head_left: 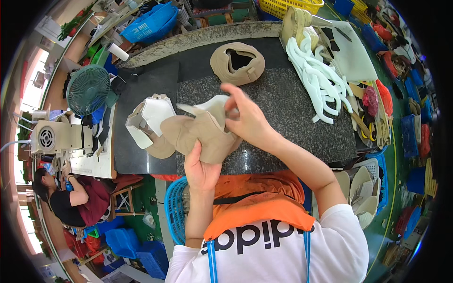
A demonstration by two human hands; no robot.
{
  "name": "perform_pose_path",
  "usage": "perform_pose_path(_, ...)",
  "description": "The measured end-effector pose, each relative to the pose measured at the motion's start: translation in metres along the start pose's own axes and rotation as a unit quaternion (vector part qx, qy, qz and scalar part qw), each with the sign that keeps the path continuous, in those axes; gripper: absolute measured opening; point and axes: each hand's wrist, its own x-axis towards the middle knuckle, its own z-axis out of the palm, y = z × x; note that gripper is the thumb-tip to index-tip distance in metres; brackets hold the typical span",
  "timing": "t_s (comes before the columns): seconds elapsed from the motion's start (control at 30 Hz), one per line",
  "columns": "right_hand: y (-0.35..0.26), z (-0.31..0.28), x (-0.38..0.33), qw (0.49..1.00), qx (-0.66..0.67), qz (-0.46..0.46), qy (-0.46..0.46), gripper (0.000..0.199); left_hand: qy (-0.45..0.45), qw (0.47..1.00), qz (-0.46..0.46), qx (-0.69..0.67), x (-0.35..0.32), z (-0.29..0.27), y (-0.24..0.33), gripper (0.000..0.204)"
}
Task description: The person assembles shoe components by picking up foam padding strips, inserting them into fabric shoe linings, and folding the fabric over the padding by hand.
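Left hand [202, 170] gripped the tan shoe upper [200, 134] from below; right hand [247, 123] pinched its white lining edge. Looked soft, floppy, light; best held by edges.

Dark granite worktable [292, 108], green floor [141, 198]

Matt tan suede upper [203, 134]; polished granite bench [292, 113].

I see a dark stone table [292, 118]. On it lie a tan shoe piece [238, 62] at the top, white curved strips [318, 78] upper right, more tan-and-white pieces [148, 125] left.
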Motion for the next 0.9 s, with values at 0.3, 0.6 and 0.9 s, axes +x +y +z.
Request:
perform_pose_path(0.3, -0.009, -0.001, -0.029, 0.943, -0.181, -0.274, 0.047, 0.019, -0.003, 0.998, 0.058, 0.013, -0.016, 0.009, -0.007, 0.046)
perform_pose_path(0.6, -0.026, -0.02, -0.024, 0.968, 0.008, 0.036, -0.246, 0.018, 0.024, 0.989, 0.09, 0.119, -0.008, -0.002, -0.001, 0.049)
perform_pose_path(0.9, -0.033, -0.021, -0.027, 0.977, -0.103, -0.066, -0.178, 0.027, -0.045, 0.995, 0.071, 0.049, -0.005, 0.01, -0.002, 0.05)
